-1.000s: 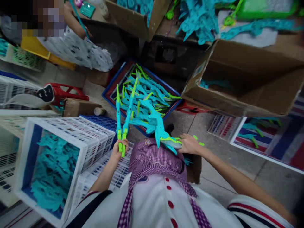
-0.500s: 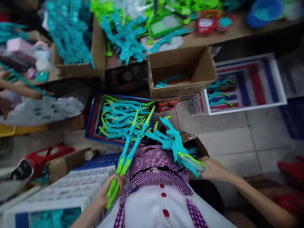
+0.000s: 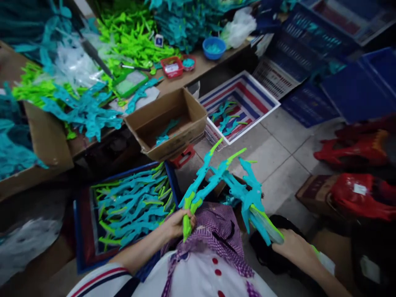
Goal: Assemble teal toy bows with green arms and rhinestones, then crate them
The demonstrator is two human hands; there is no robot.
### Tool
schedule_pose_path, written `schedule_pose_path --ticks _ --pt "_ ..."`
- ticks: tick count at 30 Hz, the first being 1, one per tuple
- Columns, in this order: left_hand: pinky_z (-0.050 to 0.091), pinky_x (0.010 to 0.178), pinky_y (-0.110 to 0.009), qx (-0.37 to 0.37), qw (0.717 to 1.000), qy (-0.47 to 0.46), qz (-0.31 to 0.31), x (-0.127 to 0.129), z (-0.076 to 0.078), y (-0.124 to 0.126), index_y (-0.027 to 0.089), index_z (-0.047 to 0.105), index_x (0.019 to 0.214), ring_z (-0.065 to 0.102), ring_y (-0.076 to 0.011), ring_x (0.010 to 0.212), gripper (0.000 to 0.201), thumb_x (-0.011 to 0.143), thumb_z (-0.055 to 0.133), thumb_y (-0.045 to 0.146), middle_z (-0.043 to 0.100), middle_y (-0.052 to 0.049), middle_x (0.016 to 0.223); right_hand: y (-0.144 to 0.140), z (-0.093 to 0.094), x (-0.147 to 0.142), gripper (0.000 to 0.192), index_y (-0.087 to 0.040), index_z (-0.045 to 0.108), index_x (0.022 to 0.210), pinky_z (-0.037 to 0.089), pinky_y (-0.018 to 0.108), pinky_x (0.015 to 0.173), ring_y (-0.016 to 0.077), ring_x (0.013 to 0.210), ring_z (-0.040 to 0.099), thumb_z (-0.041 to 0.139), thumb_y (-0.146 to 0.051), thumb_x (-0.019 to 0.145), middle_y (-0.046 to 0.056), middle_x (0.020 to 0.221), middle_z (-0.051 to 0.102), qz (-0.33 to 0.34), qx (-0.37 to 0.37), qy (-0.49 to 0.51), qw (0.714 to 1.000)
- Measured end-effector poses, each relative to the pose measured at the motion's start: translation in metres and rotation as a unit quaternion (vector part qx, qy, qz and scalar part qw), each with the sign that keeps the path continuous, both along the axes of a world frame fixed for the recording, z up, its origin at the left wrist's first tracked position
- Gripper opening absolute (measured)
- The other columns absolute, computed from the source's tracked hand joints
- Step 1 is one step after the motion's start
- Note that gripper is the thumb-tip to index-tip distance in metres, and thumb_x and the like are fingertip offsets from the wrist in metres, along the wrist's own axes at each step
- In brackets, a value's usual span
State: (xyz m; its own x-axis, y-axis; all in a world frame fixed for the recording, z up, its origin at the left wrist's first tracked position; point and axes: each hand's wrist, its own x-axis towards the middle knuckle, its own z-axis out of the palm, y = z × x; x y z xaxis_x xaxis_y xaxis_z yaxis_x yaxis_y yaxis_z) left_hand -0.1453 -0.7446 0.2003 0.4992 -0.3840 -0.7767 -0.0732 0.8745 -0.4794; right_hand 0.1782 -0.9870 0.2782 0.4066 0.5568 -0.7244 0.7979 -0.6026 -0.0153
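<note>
My left hand (image 3: pixel 182 222) is closed around the lime-green ends of two long teal-and-green plastic pieces (image 3: pixel 202 185), which point up and to the right. At the right, my right hand (image 3: pixel 292 244) grips a bundle of broader teal plastic pieces (image 3: pixel 252 196) with lime-green edges and a translucent part near the fingers. The tips of both bundles cross or overlap in front of the purple checked apron (image 3: pixel 216 220); I cannot tell whether they touch. Left of my left hand, a blue-rimmed crate (image 3: pixel 175 181) holds rows of similar teal-and-green pieces (image 3: pixel 133 206).
A cardboard box (image 3: pixel 173 146) with a few teal pieces stands ahead, beside a white crate (image 3: pixel 269 108) with a striped lining. The workbench (image 3: pixel 173 84) carries green and teal heaps. Blue crates (image 3: pixel 349 88), red stools (image 3: pixel 349 148) and a red bag (image 3: pixel 359 196) are at the right.
The view has swung right, so the crates and bench shift left. My left hand's two pieces have tilted rightward, closer to the right bundle. Both hands keep their hold.
</note>
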Motion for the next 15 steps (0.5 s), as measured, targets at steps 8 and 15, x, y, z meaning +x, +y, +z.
schedule_pose_path --ticks 8,15 --pt "0.047 0.046 -0.017 0.124 0.98 -0.059 -0.141 0.127 -0.031 0.141 0.014 0.055 0.079 0.055 -0.0107 0.044 0.017 0.071 0.052 -0.001 0.056 -0.003 0.057 0.103 -0.06 0.123 0.015 -0.028 0.067 0.077 0.05 0.034 0.072 0.0287 0.091 0.072 0.054 -0.035 0.078 0.005 0.09 0.077 -0.099 0.101 -0.081 0.987" --pt "0.05 0.047 -0.021 0.189 0.978 -0.07 -0.044 0.339 -0.096 0.251 0.012 0.056 0.082 0.056 -0.0115 0.043 0.024 0.066 0.053 -0.005 0.056 0.0 0.057 0.281 -0.16 0.248 0.033 -0.025 0.076 0.096 0.049 0.035 0.077 0.0287 0.095 0.069 0.051 -0.045 0.087 0.009 0.098 0.076 -0.13 0.153 -0.109 0.974"
